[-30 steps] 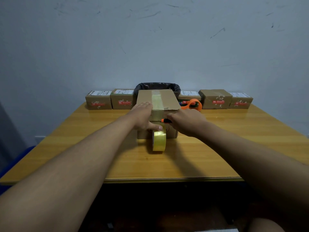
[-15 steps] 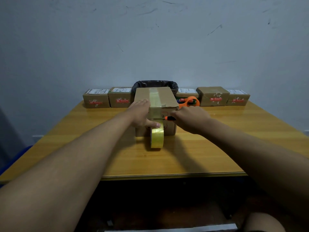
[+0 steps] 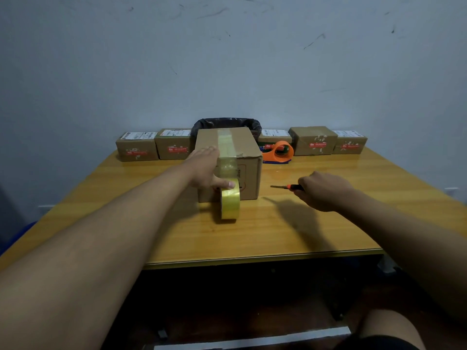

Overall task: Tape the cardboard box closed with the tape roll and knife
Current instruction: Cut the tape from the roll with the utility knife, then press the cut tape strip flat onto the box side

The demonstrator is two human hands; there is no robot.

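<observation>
Your left hand (image 3: 206, 168) lies flat against the cardboard box (image 3: 249, 170), fingers spread over its top edge and the thumb pressed on the strip of yellow tape running down its near face. The box sits toward the far middle of the table (image 3: 353, 223), tape already laid along its top. The tape roll (image 3: 230, 202) stands on edge on the table, touching the box's near face, just below your thumb. Your right hand (image 3: 322, 190) is off to the right of the box, apart from it, curled closed around the orange handle of the knife (image 3: 286, 187), whose blade points left toward the box. Along the far edge stand a row of small boxes (image 3: 137, 147) and an orange tape dispenser (image 3: 279, 152), with a black-lined bin (image 3: 226, 122) behind the box
</observation>
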